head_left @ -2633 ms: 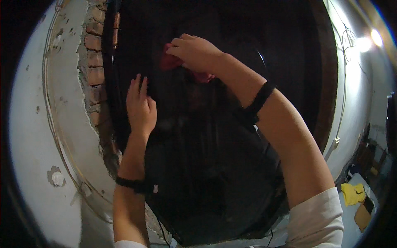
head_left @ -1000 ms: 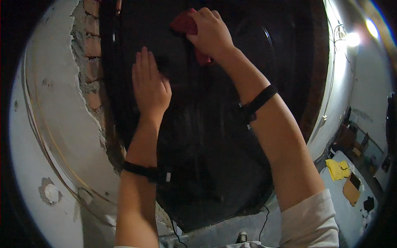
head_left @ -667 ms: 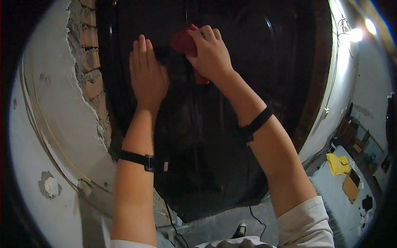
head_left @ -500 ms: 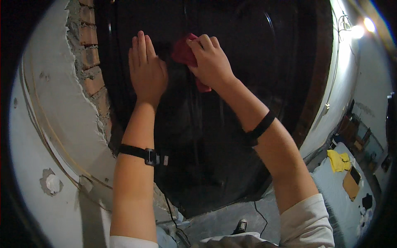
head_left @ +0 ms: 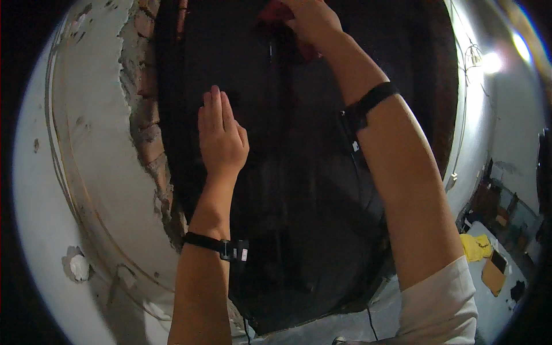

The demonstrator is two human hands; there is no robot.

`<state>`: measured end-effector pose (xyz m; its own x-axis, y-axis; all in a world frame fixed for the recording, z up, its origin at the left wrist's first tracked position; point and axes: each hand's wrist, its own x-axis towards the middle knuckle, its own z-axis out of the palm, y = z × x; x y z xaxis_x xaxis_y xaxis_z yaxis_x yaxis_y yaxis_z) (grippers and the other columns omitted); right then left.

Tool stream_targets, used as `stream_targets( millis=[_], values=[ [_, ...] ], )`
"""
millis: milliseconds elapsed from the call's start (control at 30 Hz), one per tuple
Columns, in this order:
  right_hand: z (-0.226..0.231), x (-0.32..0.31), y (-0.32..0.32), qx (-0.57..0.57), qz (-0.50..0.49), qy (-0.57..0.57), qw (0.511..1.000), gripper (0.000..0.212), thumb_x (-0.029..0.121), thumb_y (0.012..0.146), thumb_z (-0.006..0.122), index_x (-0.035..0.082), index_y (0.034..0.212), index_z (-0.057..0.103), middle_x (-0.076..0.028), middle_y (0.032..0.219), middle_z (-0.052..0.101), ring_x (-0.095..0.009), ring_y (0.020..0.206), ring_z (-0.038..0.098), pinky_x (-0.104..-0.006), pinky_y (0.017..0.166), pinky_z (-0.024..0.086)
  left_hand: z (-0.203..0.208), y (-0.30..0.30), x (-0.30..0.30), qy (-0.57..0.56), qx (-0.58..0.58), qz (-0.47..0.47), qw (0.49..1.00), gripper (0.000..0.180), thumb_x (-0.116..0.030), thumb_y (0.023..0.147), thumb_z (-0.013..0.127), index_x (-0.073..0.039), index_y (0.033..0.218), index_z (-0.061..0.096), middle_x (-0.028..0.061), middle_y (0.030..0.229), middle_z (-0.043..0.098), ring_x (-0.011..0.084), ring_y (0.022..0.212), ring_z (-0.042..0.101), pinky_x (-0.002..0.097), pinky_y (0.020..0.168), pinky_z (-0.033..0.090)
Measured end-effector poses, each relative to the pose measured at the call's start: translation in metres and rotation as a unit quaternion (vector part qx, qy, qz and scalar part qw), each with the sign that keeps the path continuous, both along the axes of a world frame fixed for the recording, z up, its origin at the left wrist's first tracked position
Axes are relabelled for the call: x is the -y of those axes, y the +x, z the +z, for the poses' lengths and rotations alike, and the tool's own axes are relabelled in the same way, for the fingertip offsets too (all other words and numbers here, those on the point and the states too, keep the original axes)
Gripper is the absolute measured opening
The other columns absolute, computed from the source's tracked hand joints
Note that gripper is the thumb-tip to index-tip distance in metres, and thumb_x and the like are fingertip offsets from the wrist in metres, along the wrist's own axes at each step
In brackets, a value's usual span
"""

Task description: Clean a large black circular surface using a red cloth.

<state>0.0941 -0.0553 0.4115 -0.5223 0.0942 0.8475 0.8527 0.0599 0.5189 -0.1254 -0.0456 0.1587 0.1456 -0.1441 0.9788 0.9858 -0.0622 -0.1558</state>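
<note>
A tall black glossy panel (head_left: 287, 230), which looks like a door, fills the middle of the view. My left hand (head_left: 223, 141) lies flat against it with fingers stretched out, holding nothing. Up near the top edge, my right hand (head_left: 313, 20) grips a dark red cloth (head_left: 270, 20) and presses it to the panel. Part of the cloth hangs below the palm, and the fingertips are partly cut off by the frame. Each forearm wears a black strap (head_left: 207, 241) with a buckle or small device.
Rough exposed brick (head_left: 150, 141) borders the panel on the left, beside a white wall (head_left: 98, 132) with cables. To the right a lamp (head_left: 491, 62) glows. Beyond my right arm lie a yellow cloth (head_left: 475, 247) and a brown flat item (head_left: 494, 275) on a pale surface. Thin black cords reach the floor.
My right hand has moved the red cloth higher up the panel, and that arm is more stretched. The view has shifted upward; my left hand stays flat and appears lower in the picture.
</note>
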Motion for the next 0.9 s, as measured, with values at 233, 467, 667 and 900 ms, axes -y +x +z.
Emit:
stream_targets(
  millis=[233,467,667,900],
  values=[
    [-0.019,-0.045,-0.012,0.071,-0.166,0.059,0.982,0.050,0.038,0.104,0.064,0.007,0.143,0.062,-0.007,0.145,0.059,-0.030,0.132,0.052,-0.0426,0.118,0.038,-0.003,-0.004,-0.003,0.001,0.005,-0.009,1.000,0.060,-0.013,0.102,0.052,0.004,0.158,0.042,0.0197,0.170,0.037,0.0378,0.156,0.038,0.0530,0.127,0.035],
    [-0.097,-0.018,-0.018,-0.035,0.027,-0.147,0.988,0.053,0.037,0.101,0.068,0.003,0.141,0.063,-0.010,0.146,0.058,-0.031,0.141,0.047,-0.0412,0.121,0.036,-0.003,-0.009,-0.008,0.000,-0.006,-0.030,1.000,0.065,-0.010,0.098,0.056,0.003,0.159,0.040,0.0212,0.171,0.034,0.0404,0.157,0.036,0.0553,0.127,0.033],
    [-0.176,-0.027,-0.018,-0.006,0.111,-0.034,0.993,0.057,0.023,0.093,0.071,-0.001,0.143,0.059,-0.014,0.143,0.057,-0.033,0.132,0.051,-0.0414,0.116,0.042,-0.003,-0.010,-0.006,0.007,-0.034,-0.033,0.999,0.065,-0.009,0.097,0.056,0.003,0.159,0.039,0.0219,0.170,0.035,0.0421,0.156,0.036,0.0577,0.125,0.033],
    [-0.260,-0.013,-0.015,-0.066,0.152,-0.116,0.979,0.061,0.023,0.089,0.076,-0.001,0.142,0.059,-0.015,0.142,0.057,-0.032,0.129,0.052,-0.0400,0.115,0.043,-0.062,-0.004,0.014,-0.055,-0.049,-0.024,0.997,0.064,-0.013,0.099,0.052,-0.006,0.162,0.040,0.0113,0.171,0.037,0.0370,0.158,0.035,0.0606,0.124,0.033]
  ],
)
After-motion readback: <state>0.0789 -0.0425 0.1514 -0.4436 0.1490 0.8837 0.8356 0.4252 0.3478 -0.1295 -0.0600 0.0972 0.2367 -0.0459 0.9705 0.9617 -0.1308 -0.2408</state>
